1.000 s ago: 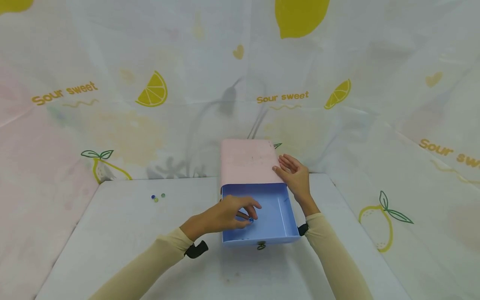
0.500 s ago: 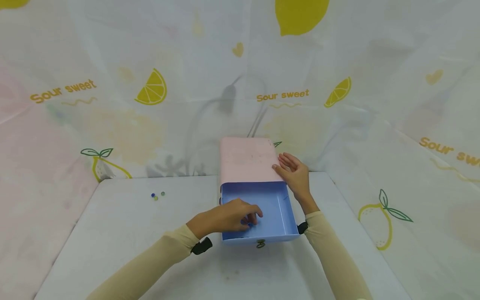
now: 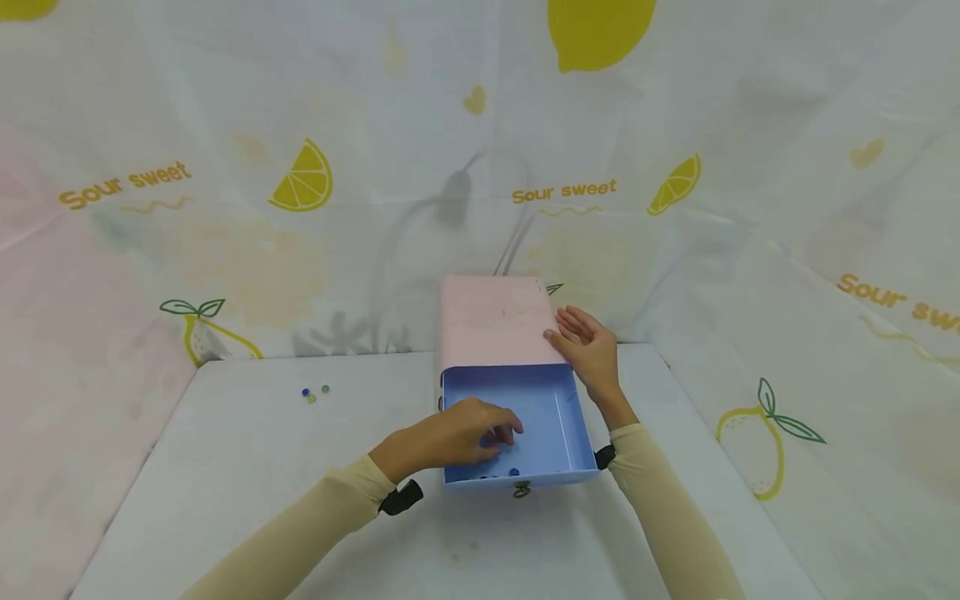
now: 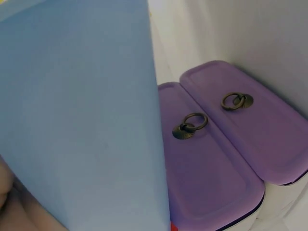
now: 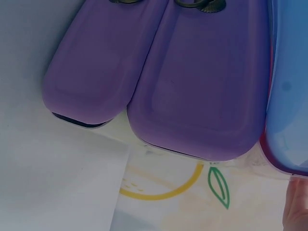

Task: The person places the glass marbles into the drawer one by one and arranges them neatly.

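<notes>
My left hand [image 3: 468, 433] hovers over the pulled-out blue drawer [image 3: 551, 417], its fingers loosely bent with nothing showing between them. A small blue marble [image 3: 513, 472] lies inside by the drawer's front wall, and other small dark bits sit along that wall to its left. My right hand [image 3: 592, 350] rests against the right side of the pink-topped cabinet [image 3: 498, 321], thumb at the top edge and fingers extended. In the right wrist view, part of the right hand [image 5: 296, 207] shows below the blue drawer. A ring pull [image 3: 522, 490] hangs on the drawer's front.
Three small marbles, one blue [image 3: 305, 392], one yellow-green [image 3: 311, 398] and one green [image 3: 326, 389], lie on the white table [image 3: 247, 467] to the left. Beneath the blue drawer are two shut purple drawers [image 4: 207, 168] with ring pulls. A lemon-print sheet [image 3: 405, 100] stands behind.
The blue marble has left my left fingers and now lies by the drawer's front wall. My left hand dipped lower into the drawer. My right hand has stayed in place.
</notes>
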### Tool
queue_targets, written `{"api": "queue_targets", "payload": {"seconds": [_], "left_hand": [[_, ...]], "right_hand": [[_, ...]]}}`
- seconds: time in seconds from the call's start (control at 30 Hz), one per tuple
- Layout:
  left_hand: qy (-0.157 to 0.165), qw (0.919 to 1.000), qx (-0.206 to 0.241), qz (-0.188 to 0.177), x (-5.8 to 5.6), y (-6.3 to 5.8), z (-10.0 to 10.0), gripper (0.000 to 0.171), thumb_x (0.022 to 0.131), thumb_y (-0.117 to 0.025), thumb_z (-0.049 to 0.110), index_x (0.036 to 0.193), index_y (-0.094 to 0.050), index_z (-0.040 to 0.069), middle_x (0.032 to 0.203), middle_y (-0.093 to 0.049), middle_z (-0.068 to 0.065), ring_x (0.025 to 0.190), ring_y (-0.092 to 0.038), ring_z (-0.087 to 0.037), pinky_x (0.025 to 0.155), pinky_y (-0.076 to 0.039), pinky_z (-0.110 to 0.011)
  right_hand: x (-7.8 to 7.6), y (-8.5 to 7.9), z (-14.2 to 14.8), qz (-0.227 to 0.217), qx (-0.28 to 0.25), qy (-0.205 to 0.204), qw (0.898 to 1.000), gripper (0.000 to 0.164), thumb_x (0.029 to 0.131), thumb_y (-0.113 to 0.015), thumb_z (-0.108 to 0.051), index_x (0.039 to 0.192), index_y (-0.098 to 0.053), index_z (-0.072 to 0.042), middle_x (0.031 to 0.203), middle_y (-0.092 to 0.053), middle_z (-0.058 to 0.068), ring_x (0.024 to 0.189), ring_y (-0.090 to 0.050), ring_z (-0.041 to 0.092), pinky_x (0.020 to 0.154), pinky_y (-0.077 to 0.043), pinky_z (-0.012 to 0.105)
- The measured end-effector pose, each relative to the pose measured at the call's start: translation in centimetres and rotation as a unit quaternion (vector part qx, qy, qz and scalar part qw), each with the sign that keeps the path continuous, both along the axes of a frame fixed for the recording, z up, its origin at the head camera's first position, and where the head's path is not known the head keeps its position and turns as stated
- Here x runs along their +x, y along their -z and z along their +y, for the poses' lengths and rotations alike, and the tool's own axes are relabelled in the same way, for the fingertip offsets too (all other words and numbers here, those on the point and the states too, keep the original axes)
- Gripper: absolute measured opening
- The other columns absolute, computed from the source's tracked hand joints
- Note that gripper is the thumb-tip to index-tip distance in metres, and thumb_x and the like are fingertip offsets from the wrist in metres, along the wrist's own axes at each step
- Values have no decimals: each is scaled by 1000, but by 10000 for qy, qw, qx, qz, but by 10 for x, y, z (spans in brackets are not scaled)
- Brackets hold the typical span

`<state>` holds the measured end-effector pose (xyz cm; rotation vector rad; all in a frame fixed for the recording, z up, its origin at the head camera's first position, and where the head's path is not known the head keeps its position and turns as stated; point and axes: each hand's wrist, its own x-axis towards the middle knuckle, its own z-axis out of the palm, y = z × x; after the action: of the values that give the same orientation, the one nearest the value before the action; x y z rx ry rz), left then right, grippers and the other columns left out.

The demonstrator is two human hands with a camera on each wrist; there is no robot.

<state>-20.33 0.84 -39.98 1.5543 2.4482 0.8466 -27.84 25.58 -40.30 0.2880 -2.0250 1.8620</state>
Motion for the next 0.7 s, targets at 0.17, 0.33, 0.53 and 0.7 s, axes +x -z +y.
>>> {"api": "queue_targets", "payload": {"seconds": [0.17,0.33,0.53,0.7], "left_hand": [[10,9998,197,-32,3,-2,-3,30,86,-71,0,115,-66,3,100,-71,-1,92,-65,-3,80,-50,-11],[-159,9987,448,195,3,-3,-8,27,87,-70,0,113,-66,3,100,-71,-2,93,-66,-6,80,-52,-15],[-698,9852,1370,753,-1,-1,-22,24,85,-70,-3,108,-66,0,100,-71,-4,91,-68,-9,80,-53,-17],[-1142,9566,2294,1386,-10,-1,-39,25,79,-72,-9,102,-66,0,96,-69,-5,85,-68,-11,77,-54,-17]], "right_hand": [[1,0,0,-72,-17,30,10000,60,80,-77,0,134,-52,7,130,-58,23,120,-57,31,95,-48,24],[1,0,-1,-50,-33,8,10000,61,80,-78,0,134,-51,7,130,-58,23,120,-57,31,95,-48,25],[1,0,-1,-19,29,70,10000,62,79,-79,0,134,-52,7,130,-59,22,120,-58,31,94,-49,24],[1,-1,-1,-41,8,65,10000,61,79,-79,0,134,-52,7,130,-59,22,119,-58,31,94,-48,24]]}}
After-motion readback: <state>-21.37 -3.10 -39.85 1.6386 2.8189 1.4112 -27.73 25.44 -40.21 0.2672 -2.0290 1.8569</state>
